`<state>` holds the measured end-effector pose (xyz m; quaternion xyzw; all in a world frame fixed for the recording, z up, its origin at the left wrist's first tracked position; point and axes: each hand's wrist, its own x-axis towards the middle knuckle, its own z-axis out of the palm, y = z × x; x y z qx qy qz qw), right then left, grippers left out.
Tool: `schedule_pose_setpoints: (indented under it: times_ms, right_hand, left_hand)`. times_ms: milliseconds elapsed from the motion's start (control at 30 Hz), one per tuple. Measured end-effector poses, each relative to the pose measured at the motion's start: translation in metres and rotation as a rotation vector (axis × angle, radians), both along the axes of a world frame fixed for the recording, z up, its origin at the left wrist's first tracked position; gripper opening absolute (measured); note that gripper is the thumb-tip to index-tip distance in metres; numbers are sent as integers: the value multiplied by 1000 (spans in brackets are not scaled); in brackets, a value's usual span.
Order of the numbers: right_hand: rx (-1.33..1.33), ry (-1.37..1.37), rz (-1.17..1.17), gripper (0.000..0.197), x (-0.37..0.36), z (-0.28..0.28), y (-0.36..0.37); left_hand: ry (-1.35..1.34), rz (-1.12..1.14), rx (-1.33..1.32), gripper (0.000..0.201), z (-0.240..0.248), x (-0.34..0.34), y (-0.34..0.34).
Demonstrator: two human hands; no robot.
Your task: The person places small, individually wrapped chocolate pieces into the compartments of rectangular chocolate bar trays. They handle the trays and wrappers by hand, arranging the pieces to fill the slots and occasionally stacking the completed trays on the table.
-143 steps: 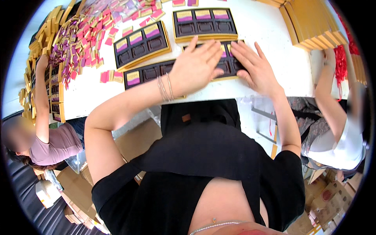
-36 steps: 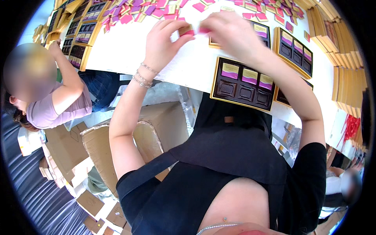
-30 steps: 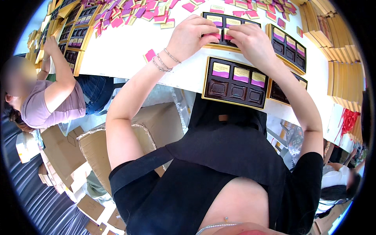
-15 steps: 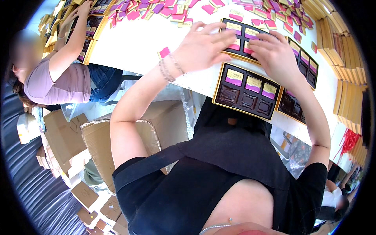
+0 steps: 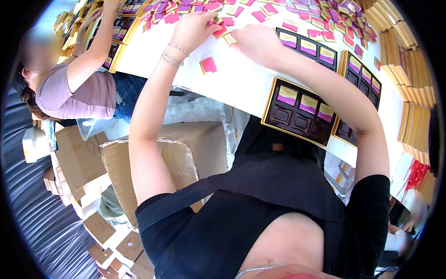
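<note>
As the left hand (image 5: 194, 31) curls over a few pink-and-gold wrapped squares (image 5: 222, 30), its fingers bent at their edge, whether it pinches one I can't tell! Across from it, the right hand (image 5: 256, 44), blurred, brings its fingertips up to a small gold square (image 5: 229, 39); its grip is too smeared to call. Close by, a lone pink-and-gold piece (image 5: 208, 65) lies on the white table (image 5: 186, 76), and a loose heap of wrapped squares (image 5: 334, 21) spreads beyond. Now the boxes: the nearest chocolate box (image 5: 297, 112) shows three gold-and-purple squares along its far row, bare moulded wells along its near one. Behind it, another box (image 5: 321, 45) has three in its far row, the near row covered by the right forearm (image 5: 320, 88). Stacked gold boxes (image 5: 415, 128) line the right.
</note>
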<state>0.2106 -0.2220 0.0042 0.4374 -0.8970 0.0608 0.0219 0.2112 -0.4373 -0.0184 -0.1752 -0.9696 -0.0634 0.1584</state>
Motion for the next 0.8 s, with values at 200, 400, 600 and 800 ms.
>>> schedule_pose_setpoints:
  times_ms: [200, 400, 600, 800]
  right_hand:
    - [-160, 145, 547, 24, -39, -21, 6]
    - [-50, 174, 410, 22, -42, -22, 2]
    - [-548, -112, 245, 31, -1, 51, 75]
    - [-117, 237, -275, 22, 60, 27, 202]
  left_hand:
    - [-38, 180, 150, 38, -8, 46, -13]
    - [-131, 36, 167, 38, -11, 49, -32]
    - [-15, -32, 227, 34, 9, 59, -6]
    - [-259, -489, 482, 37, 39, 112, 120]
